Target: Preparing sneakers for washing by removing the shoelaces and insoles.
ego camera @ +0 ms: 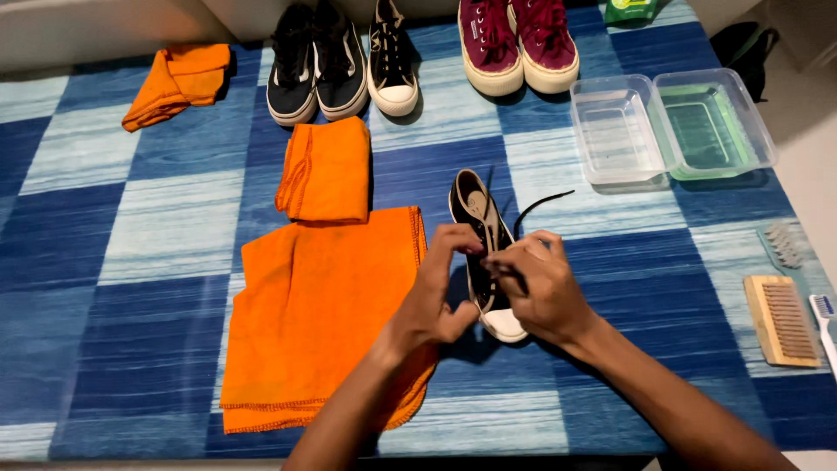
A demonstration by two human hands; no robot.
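Observation:
A black sneaker with a white toe cap (478, 218) lies on the blue checked mat (131, 262), heel pointing away from me. My left hand (440, 283) pinches the lacing area from the left. From the other side, my right hand (545, 283) grips the black shoelace (540, 204), whose loose end trails up and to the right of the shoe. Both hands cover the front half of the sneaker. A large orange cloth (318, 314) is spread flat just left of the shoe, partly under my left wrist.
A folded orange cloth (327, 170) and a bunched one (174, 83) lie further back. Black sneakers (318, 70), a single black high-top (391, 57) and maroon sneakers (514, 44) line the far edge. Two clear tubs (671, 126) stand right; wooden brush (782, 318), toothbrush (824, 318).

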